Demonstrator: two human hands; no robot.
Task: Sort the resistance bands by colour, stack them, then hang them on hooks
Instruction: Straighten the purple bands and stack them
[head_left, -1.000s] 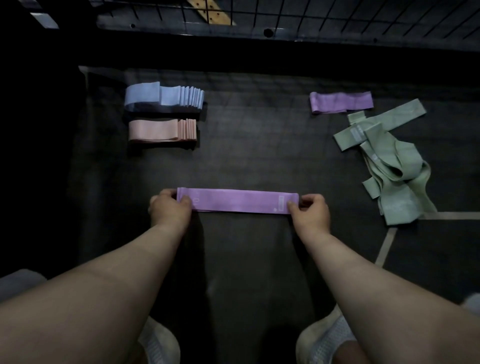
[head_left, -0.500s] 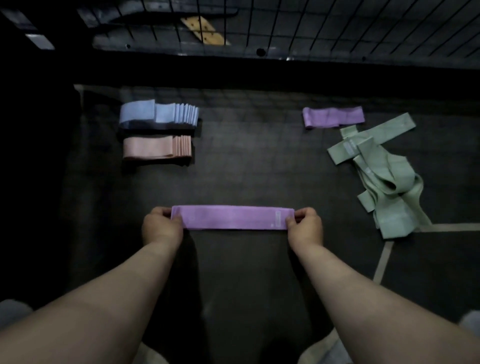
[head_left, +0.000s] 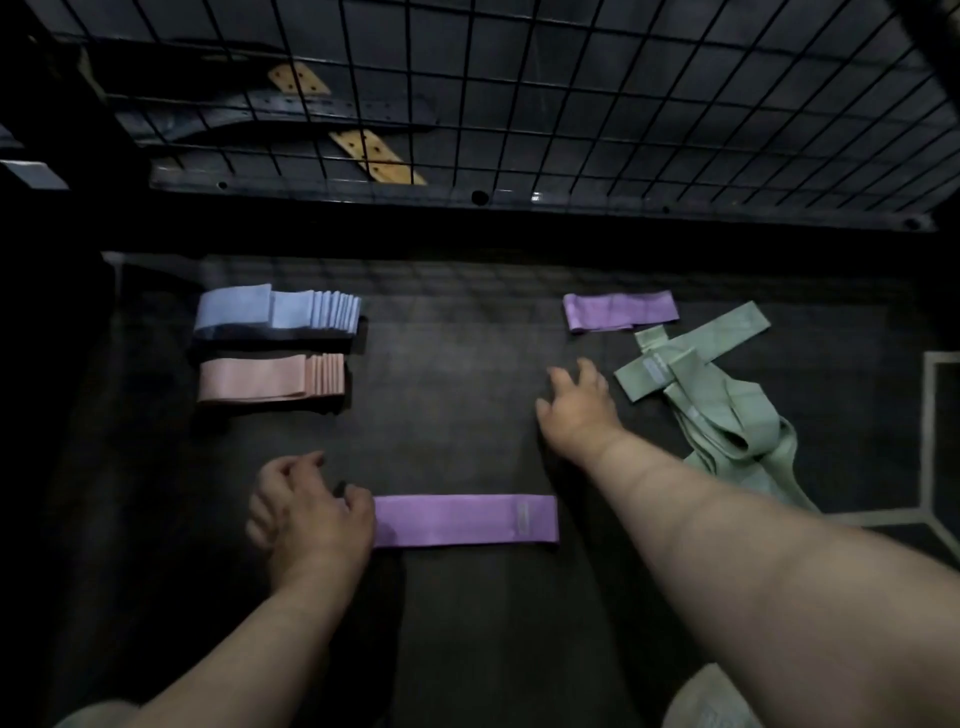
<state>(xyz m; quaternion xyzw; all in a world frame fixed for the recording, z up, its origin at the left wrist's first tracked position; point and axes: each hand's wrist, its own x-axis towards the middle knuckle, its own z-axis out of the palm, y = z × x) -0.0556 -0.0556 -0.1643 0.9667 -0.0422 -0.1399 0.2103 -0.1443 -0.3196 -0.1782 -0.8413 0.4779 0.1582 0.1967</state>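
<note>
A flat purple band (head_left: 465, 520) lies on the dark floor mat in front of me. My left hand (head_left: 306, 512) sits at its left end, fingers loosely curled, thumb against the band's edge. My right hand (head_left: 576, 405) is stretched out with fingers spread, empty, a little short of a second purple band (head_left: 621, 310) at the far right. To the right of that hand lies a loose heap of green bands (head_left: 711, 410). At the far left are a stack of blue bands (head_left: 275, 309) and a stack of pink bands (head_left: 270, 378).
A black wire grid panel (head_left: 571, 104) stands behind the mat, with dark straps and tan wooden pieces (head_left: 376, 156) behind it. Pale floor lines (head_left: 930, 441) run at the right. My knees show at the bottom edge.
Both hands let go of the purple band, which now lies flat. My right hand moved up and right toward the far purple band. The view tilted upward.
</note>
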